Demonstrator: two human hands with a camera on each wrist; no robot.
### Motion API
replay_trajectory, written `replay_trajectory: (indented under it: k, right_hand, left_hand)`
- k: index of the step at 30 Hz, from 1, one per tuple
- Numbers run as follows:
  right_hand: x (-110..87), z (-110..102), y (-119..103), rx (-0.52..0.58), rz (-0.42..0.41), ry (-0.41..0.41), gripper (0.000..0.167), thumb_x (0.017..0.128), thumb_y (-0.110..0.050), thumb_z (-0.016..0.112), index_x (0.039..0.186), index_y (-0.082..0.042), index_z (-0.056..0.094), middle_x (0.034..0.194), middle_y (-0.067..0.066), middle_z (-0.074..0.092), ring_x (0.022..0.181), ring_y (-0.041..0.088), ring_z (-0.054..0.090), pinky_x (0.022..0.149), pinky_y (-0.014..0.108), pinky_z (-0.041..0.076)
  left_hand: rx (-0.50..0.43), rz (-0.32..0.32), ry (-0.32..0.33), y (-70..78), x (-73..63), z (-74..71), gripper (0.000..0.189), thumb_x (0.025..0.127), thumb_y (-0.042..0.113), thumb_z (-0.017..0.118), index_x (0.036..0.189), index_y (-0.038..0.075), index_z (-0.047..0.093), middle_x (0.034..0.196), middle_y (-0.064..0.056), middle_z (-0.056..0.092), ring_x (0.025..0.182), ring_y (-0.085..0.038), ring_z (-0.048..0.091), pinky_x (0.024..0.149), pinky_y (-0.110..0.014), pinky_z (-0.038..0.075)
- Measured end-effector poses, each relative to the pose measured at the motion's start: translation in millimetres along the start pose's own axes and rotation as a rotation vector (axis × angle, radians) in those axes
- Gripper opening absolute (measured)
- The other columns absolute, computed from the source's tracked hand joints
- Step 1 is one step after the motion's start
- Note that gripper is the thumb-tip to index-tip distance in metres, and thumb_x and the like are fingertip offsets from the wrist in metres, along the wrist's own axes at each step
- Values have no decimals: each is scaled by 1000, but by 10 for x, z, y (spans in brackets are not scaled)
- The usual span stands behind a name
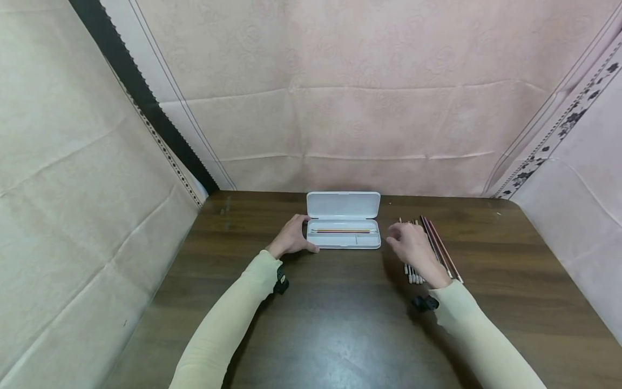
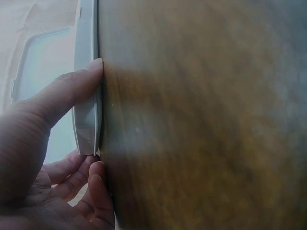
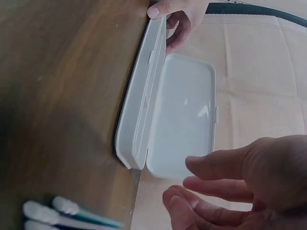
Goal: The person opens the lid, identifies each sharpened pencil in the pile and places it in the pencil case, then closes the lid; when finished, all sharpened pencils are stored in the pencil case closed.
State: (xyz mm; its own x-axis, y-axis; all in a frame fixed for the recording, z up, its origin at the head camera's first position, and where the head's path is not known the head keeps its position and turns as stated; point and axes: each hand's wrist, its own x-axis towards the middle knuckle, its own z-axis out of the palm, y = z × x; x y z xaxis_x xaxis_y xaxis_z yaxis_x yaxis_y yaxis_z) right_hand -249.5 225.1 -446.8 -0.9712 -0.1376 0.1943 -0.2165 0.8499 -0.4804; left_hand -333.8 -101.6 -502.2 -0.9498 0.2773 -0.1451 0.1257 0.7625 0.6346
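A white pencil case [image 1: 343, 241] stands on the table with its lid [image 1: 343, 205] raised at the back. Inside lie a few slim pencils [image 1: 340, 230]. My left hand [image 1: 293, 235] holds the case's left end, thumb [image 2: 86, 79] along the front wall and the other fingers round the end. To the right of the case is my right hand [image 1: 412, 246], above the table with fingers bent loosely and nothing between thumb and fingertips in the right wrist view. Several loose pencils [image 1: 441, 247], with pale ends [image 3: 41, 213], lie beside and under it, partly hidden by the hand.
The brown wooden table [image 1: 311, 324] ends just behind the raised lid. Pale patterned cloth [image 1: 379, 119] hangs behind it and along both sides. A black wrist device [image 1: 425, 303] is worn under the right wrist, another [image 1: 281, 281] at the left.
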Motion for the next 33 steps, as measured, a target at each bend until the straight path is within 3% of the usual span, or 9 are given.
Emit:
replay_trajectory:
  k: [3,11,18,21,23,28,33]
  right_hand:
    - [-49,-7,70,-11,52,-25,30,100,-7,74,124,11,74,112,30,80,88,36,76,78,51,62]
    - [-167,-40,255,15,208,-118,37,102,-11,73,130,13,70,106,30,75,70,24,63,59,32,51]
    - [-246,-13,445,-23,219,-88,27,97,-5,68,118,12,75,100,26,77,78,27,65,69,43,56]
    - [-265,-4,488,-3,237,-99,19,93,-1,62,103,10,75,79,18,67,67,25,56,58,40,48]
    - [-275,-1,506,5,246,-106,21,90,1,59,100,10,75,76,14,63,64,22,54,54,36,43]
    - [-293,-35,516,12,281,-145,27,93,2,56,108,11,76,85,17,68,67,24,60,53,31,45]
    - [-290,-41,537,2,292,-155,21,93,3,54,94,3,76,75,11,63,64,23,57,53,31,43]
  left_hand:
    - [-5,1,-2,8,-8,-2,99,81,28,99,161,7,46,167,-16,46,153,-35,47,129,-52,42]
    - [-1,6,-2,-10,-4,8,98,82,27,97,162,6,45,167,-17,46,151,-34,48,129,-53,42]
    - [-2,10,-9,-11,5,1,99,83,27,97,163,5,43,167,-18,45,153,-35,47,130,-53,40]
    - [-3,3,-10,-5,-2,-4,98,83,28,97,162,6,44,167,-17,46,152,-34,47,130,-53,40]
    - [-9,-4,-7,-2,-5,-3,98,82,28,97,162,6,45,166,-16,46,152,-34,48,130,-54,40]
    - [-14,-6,-4,7,-5,3,98,82,27,98,162,6,45,167,-17,46,152,-34,48,130,-54,40]
    - [-2,-8,-4,13,6,-2,99,82,28,98,162,7,45,167,-16,45,153,-34,48,130,-53,41]
